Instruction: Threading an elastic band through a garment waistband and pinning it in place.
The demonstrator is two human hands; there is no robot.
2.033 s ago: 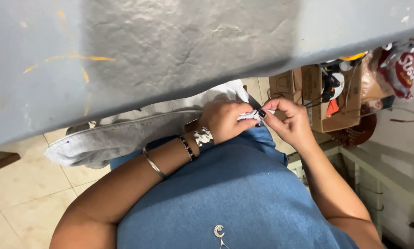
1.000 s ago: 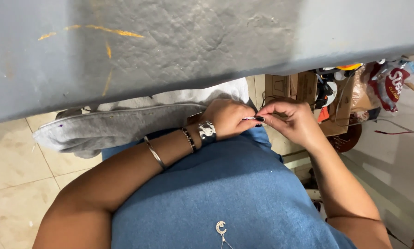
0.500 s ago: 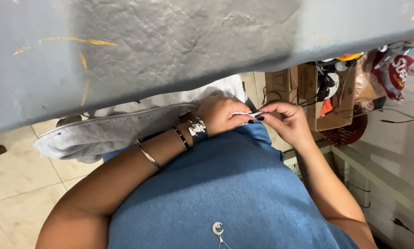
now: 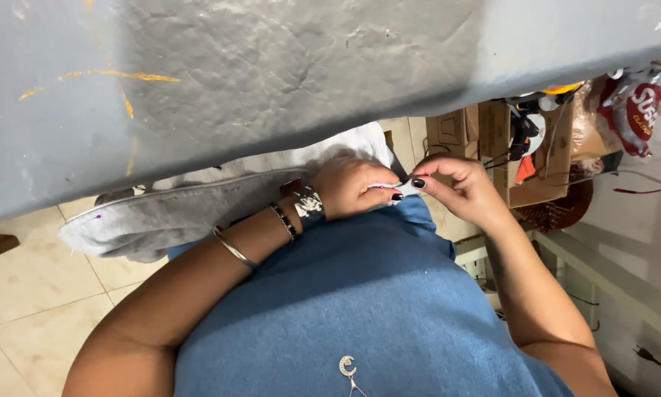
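Seen from the head camera, the person sits with a grey table edge (image 4: 271,81) filling the top of the picture, and both hands meet just below that edge, above the blue-clad lap (image 4: 360,294). The left hand (image 4: 352,187) is curled nearly closed, its dark-nailed thumb and fingertip pinched on a small white scrap of fabric (image 4: 395,189); the right hand (image 4: 459,187) is likewise drawn in, its forefinger and thumb nipping the same scrap from the other side, so the two pinches touch. The scrap lies under the table edge and seems to be the end of the grey-and-white garment (image 4: 176,213) that trails leftward beneath that edge (whether a needle or thread is between the fingertips is too small to tell). The work in hand looks like fine fingertip handling of the fabric's corner, a picking or threading step; it calls for a steady left-hand hold while the right fingertips do the small pulling. A cardboard box (image 4: 492,147) of wires and snack bags sits right of the table edge.
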